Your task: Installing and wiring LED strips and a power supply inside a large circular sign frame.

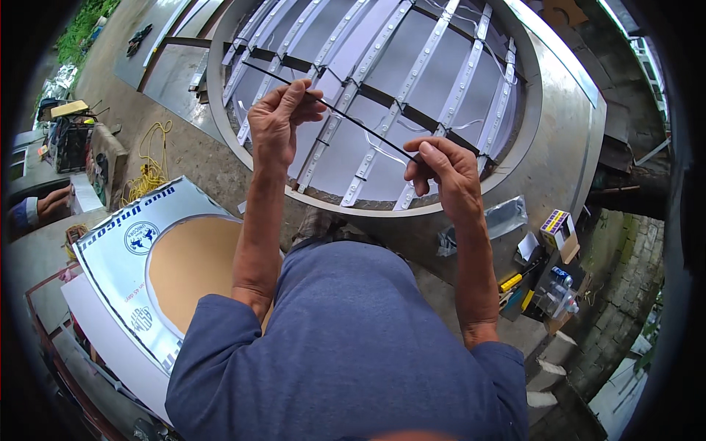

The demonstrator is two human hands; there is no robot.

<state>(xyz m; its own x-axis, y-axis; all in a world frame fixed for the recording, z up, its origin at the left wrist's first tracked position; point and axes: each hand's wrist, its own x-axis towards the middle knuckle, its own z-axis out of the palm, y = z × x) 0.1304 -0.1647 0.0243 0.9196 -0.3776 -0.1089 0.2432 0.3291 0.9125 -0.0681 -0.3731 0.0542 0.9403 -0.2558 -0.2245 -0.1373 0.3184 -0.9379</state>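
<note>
A thin black cable tie (360, 127) is stretched slantwise between my two hands, above a big round metal frame (531, 103). My left hand (276, 125) pinches it between thumb and fingers toward its upper left part, with one end sticking out past the grip. The lower right end sits in the pinched fingers of my right hand (450, 170). Inside the frame, several LED strips (409, 82) run in slanted rows across dark crossbars (421, 117). White wires link them, and small black ties show around some strips.
At right on the metal table lie a clear plastic bag (506, 217), a small purple and yellow box (557, 226) and a yellow-handled tool (511, 281). A printed sheet with a round cutout (110, 235) lies at left, near coiled yellow cord (149, 176). Another person's arm (55, 202) shows far left.
</note>
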